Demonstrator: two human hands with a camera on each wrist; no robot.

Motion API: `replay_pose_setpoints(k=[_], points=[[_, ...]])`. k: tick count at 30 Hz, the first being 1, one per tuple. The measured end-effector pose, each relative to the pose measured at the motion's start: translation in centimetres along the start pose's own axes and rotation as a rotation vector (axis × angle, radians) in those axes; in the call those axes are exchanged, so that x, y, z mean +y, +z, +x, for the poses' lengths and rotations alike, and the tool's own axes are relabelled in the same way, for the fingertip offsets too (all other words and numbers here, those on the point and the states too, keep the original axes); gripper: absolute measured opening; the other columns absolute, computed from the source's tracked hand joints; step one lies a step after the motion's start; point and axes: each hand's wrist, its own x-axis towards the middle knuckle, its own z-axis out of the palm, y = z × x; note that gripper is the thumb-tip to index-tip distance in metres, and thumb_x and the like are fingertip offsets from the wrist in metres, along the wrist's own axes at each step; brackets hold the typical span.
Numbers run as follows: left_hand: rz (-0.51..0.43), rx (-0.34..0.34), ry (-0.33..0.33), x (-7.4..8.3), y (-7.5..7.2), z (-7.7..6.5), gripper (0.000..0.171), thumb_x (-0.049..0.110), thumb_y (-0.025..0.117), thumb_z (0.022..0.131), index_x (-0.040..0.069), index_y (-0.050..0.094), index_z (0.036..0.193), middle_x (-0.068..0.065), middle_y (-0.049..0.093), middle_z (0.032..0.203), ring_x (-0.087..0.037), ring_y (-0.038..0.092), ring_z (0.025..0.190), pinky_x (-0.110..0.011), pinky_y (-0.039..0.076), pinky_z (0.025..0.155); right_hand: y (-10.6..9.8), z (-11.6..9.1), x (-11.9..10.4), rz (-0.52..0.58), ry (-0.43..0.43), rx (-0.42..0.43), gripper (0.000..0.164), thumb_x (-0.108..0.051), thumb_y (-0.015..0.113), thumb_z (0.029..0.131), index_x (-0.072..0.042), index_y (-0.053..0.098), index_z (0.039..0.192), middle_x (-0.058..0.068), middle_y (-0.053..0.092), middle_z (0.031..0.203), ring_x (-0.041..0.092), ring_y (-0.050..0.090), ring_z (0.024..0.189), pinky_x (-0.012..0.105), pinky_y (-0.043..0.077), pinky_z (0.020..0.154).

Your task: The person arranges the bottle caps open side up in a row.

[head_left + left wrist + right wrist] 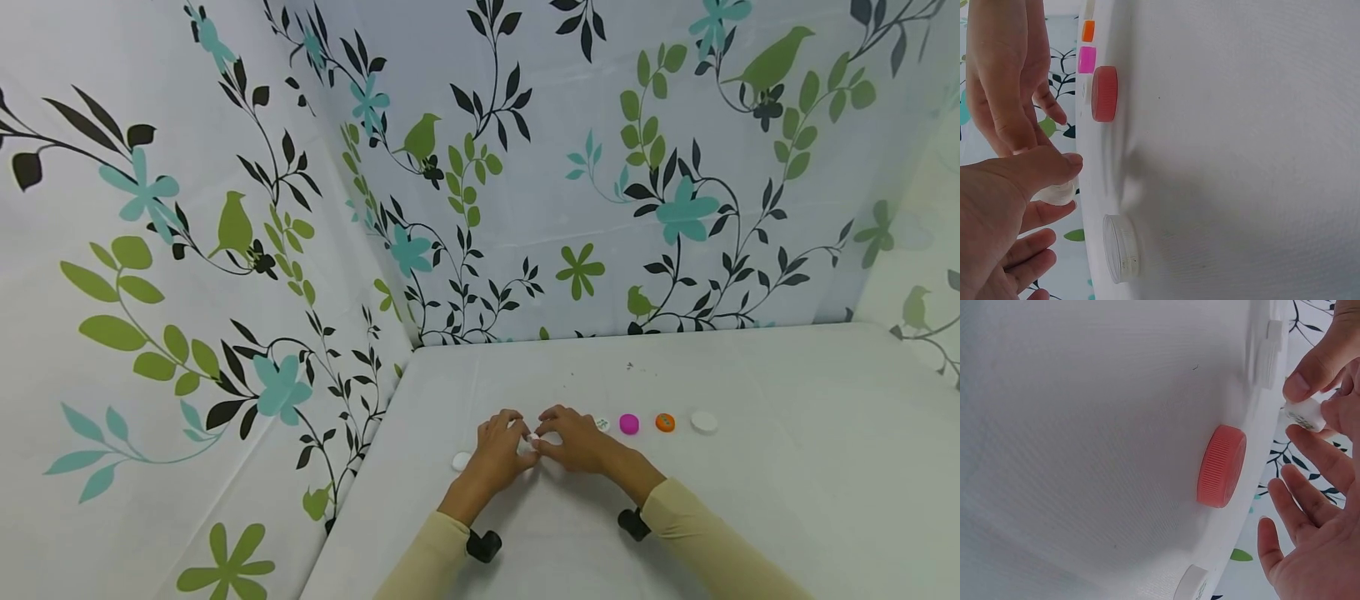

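Note:
Between the fingertips of my left hand (498, 450) and my right hand (576, 440) is a small white cap (533, 437), held off the table. Dark print shows on this cap (1305, 414) in the right wrist view; in the left wrist view the thumb and fingers partly cover it. Both hands pinch it. A ribbed red bottle cap (1104, 94) stands on the table near the hands, and the hands hide it in the head view. To the left of my left hand lies a white cap (461, 460), which looks clear-walled (1121, 249) in the left wrist view.
Right of my right hand, a white printed cap (602, 424), a magenta cap (628, 424), an orange cap (665, 422) and a larger white cap (703, 422) form a row. The white-covered table (787, 500) meets a patterned curtain (525, 208) at its back.

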Motion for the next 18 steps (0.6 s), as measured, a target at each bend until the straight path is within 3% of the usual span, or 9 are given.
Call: replay_pose_setpoints(k=[10, 18], points=[[0.022, 0.003, 0.0, -0.23, 0.25, -0.16, 0.029, 0.035, 0.083, 0.094, 0.014, 0.073, 0.11, -0.01, 0.058, 0.139, -0.031, 0.053, 0.133, -0.052, 0.039, 0.107, -0.07, -0.27, 0.18, -0.029, -0.022, -0.026, 0.031, -0.023, 0.077, 0.098, -0.019, 0.075, 0.129, 0.011, 0.061, 0.143, 0.035, 0.054, 0.138, 0.066, 0.041, 0.108], [0.038, -0.013, 0.006, -0.26, 0.8, -0.21, 0.029, 0.037, 0.082, 0.093, 0.015, 0.075, 0.111, -0.01, 0.06, 0.137, -0.03, 0.054, 0.132, -0.053, 0.038, 0.108, 0.59, -0.21, 0.53, -0.07, -0.037, 0.003, 0.025, -0.021, 0.081, 0.095, -0.016, 0.079, 0.12, 0.012, 0.064, 0.138, 0.036, 0.058, 0.133, 0.065, 0.044, 0.105]])
